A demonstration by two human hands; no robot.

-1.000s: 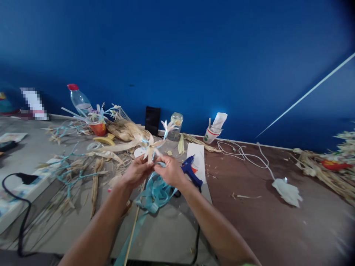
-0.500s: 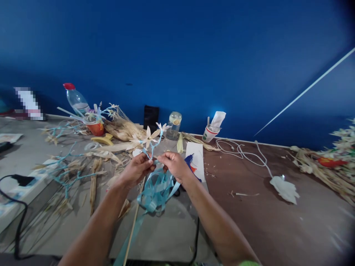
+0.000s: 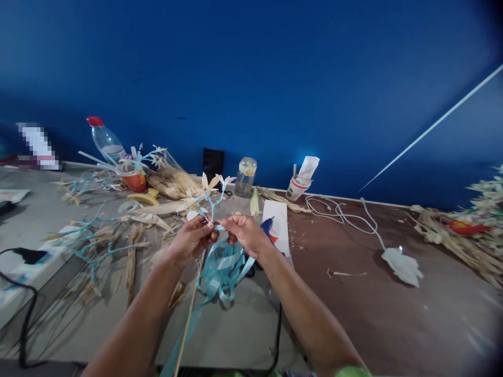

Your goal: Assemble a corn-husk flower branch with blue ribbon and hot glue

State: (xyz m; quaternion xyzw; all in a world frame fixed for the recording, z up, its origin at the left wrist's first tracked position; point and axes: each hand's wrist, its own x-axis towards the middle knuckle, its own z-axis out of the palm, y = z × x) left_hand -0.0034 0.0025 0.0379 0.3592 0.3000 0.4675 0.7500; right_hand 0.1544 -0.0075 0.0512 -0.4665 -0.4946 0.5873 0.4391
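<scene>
My left hand and my right hand meet above the table, both with fingers pinched. Between them they hold a thin stem wrapped in light blue ribbon, topped by pale husk flowers. Loose loops of the light blue ribbon hang below my hands and trail toward me. A thin wooden stick runs down from under my left hand. A blue glue gun lies half hidden behind my right hand.
Dried husks and blue-wrapped stems litter the left. At the back stand a plastic bottle, an orange cup, a glass jar and a paper cup. White cable crosses the brown table; black cord lies left.
The flower stem has risen and stands more upright above my hands. My hands have shifted slightly up and apart, working the ribbon; the view has tilted a little.
</scene>
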